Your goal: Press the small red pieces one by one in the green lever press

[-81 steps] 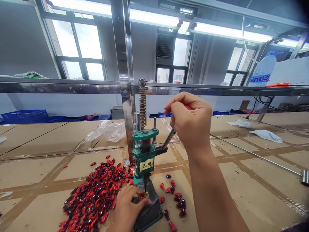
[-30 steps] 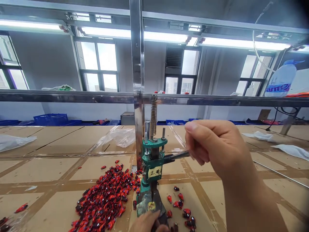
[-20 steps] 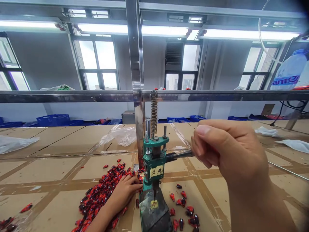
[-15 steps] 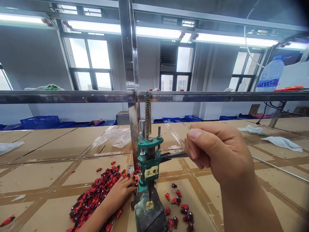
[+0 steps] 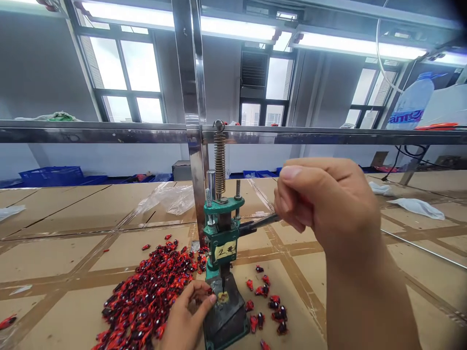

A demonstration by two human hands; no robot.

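Observation:
A green hand press [image 5: 223,243] with a spring on top and a "2 #" label stands in front of me. My right hand [image 5: 324,204] is closed around the end of its black lever [image 5: 257,224]. At the left edge of the press base [image 5: 228,318], my left hand [image 5: 189,311] pinches a small red-and-black piece [image 5: 209,291], mostly covered by the fingers. The hand is beside the yellowish seat [image 5: 223,297] under the punch. A heap of red-and-black pieces [image 5: 146,291] lies left of the press, and several more pieces [image 5: 279,313] lie scattered to its right.
A steel post [image 5: 193,97] and crossbar [image 5: 146,136] rise behind the press. Brown taped cardboard [image 5: 80,253] covers the table. Clear plastic film [image 5: 175,200] lies behind the heap, and a thin metal rod [image 5: 419,248] runs along the right.
My left hand has come from the heap to the press base, now with a small piece in its fingers. The right hand stays on the lever. The view has tilted slightly down.

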